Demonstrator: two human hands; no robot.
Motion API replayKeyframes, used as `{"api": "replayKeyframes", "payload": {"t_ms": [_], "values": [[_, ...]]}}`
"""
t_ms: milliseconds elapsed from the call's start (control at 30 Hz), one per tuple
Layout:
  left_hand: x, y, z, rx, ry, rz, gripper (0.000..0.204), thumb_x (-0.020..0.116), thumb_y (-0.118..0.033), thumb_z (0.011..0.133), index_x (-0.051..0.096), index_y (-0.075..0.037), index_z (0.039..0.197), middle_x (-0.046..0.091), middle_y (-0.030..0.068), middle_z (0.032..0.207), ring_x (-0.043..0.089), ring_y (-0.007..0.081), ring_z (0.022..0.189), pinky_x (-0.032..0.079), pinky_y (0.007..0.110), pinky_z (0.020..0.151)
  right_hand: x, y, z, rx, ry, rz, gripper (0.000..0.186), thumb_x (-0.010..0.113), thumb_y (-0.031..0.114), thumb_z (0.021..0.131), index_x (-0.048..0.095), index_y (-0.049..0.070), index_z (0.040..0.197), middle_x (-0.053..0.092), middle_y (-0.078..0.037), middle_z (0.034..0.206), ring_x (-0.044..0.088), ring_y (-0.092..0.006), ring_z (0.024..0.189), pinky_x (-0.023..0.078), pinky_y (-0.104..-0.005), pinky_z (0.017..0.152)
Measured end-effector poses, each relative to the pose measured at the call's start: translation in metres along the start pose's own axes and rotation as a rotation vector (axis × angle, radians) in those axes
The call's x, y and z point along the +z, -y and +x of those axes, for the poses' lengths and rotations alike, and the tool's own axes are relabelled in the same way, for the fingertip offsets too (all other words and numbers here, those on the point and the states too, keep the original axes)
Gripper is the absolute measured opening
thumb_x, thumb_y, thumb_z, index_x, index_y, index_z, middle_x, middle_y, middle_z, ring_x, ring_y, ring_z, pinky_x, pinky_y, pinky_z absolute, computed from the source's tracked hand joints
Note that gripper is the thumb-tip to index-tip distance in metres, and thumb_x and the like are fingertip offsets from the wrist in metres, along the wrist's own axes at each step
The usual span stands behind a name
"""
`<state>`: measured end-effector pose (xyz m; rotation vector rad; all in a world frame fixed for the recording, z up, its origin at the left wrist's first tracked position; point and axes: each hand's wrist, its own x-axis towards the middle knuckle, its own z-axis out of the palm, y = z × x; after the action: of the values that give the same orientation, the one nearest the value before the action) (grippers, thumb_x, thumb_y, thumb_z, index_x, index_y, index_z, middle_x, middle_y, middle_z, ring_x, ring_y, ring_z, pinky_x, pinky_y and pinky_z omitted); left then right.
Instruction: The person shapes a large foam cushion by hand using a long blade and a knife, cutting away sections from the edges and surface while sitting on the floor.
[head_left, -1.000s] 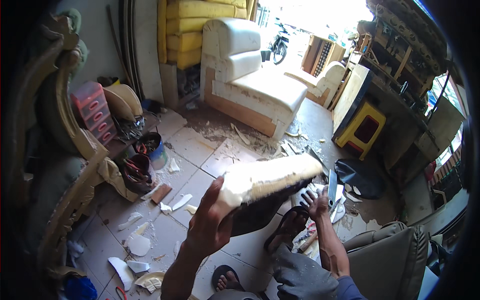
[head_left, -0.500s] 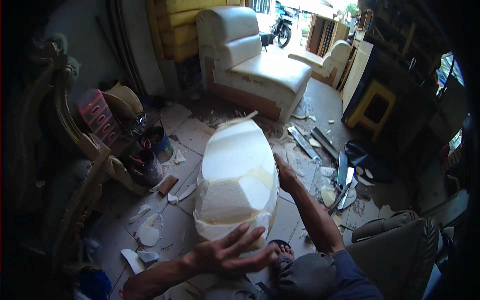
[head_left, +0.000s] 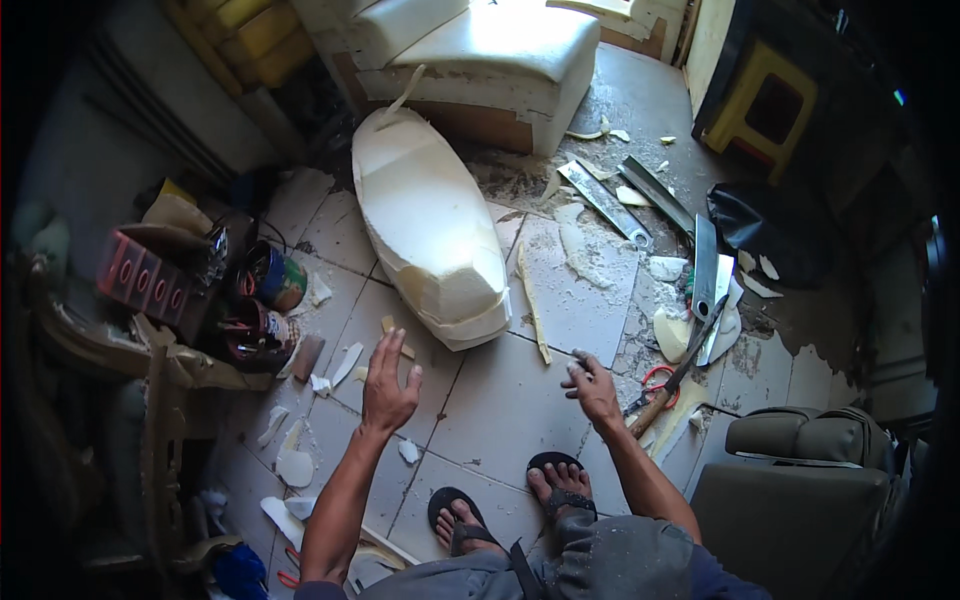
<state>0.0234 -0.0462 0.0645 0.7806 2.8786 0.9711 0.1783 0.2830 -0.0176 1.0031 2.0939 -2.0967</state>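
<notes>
A long cream-white foam block [head_left: 430, 225], carved with rounded sides and a tapered far end, lies on the tiled floor beyond my hands. A thin strip [head_left: 402, 98] sticks up at its far tip. My left hand [head_left: 388, 390] hovers over the tiles short of the block's near end, fingers stretched out and holding nothing. To the right, my right hand [head_left: 594, 390] is also off the block, its fingers loosely bent and apart, with nothing visible in them. Beside it are a wooden-handled knife [head_left: 665, 395] and red-handled scissors [head_left: 655, 382].
Foam scraps [head_left: 295, 465] litter the floor. Flat metal bars [head_left: 606, 203] lie at right, near a black bag [head_left: 765, 235]. Paint cans [head_left: 272, 275] and a pink perforated rack [head_left: 145, 278] stand left. A cream sofa seat [head_left: 480, 50] is behind; a grey cushion [head_left: 780, 520] sits near right.
Both hands have come away from the foam block, which now rests farther off and to the left, its tip turned leftward. The view has tilted down, bringing my feet into sight.
</notes>
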Motion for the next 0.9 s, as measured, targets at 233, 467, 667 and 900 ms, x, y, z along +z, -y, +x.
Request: {"api": "replayKeyframes", "payload": {"t_ms": [233,467,667,900], "values": [[0.056,0.023,0.11,-0.047,-0.045,-0.027,0.079,0.064,-0.036,0.097,0.029,-0.01,0.163,0.024,0.0262,0.167,0.026,0.0445,0.153,0.023,0.05,0.126,0.007,0.007,-0.004,-0.181,0.093,-0.328,0.048,0.065,0.026,0.098,0.058,0.0,0.137,0.07,-0.02,0.112,0.071,-0.0319,0.096,0.058,-0.0389,0.084],[0.105,-0.048,0.092,0.034,0.31,-0.269,0.075,0.066,-0.035,0.097,0.035,-0.016,0.162,0.029,0.0226,0.166,0.035,0.0419,0.15,0.03,0.049,0.123,-0.018,0.016,0.018,-0.372,-0.141,-0.529,0.055,0.066,0.017,0.096,0.05,-0.002,0.145,0.063,-0.023,0.116,0.07,-0.0334,0.097,0.056,-0.0429,0.089],[0.076,-0.023,0.06,0.123,0.242,-0.22,0.059,0.069,-0.016,0.094,0.052,-0.006,0.149,0.048,0.0223,0.154,0.048,0.0376,0.142,0.044,0.045,0.115,-0.058,-0.03,-0.048,-0.158,-0.614,-1.096,0.078,0.072,0.023,0.085,0.038,-0.001,0.151,0.054,-0.025,0.126,0.054,-0.0447,0.116,0.045,-0.0508,0.103],[0.088,-0.11,0.162,0.58,0.234,0.087,0.049,0.067,-0.017,0.093,0.059,-0.004,0.139,0.056,0.0217,0.143,0.05,0.0379,0.136,0.042,0.045,0.114,-0.124,-0.065,-0.063,0.303,-0.707,-0.521,0.092,0.068,0.019,0.081,0.024,-0.002,0.159,0.048,-0.032,0.138,0.05,-0.0481,0.128,0.042,-0.0525,0.109]]}}
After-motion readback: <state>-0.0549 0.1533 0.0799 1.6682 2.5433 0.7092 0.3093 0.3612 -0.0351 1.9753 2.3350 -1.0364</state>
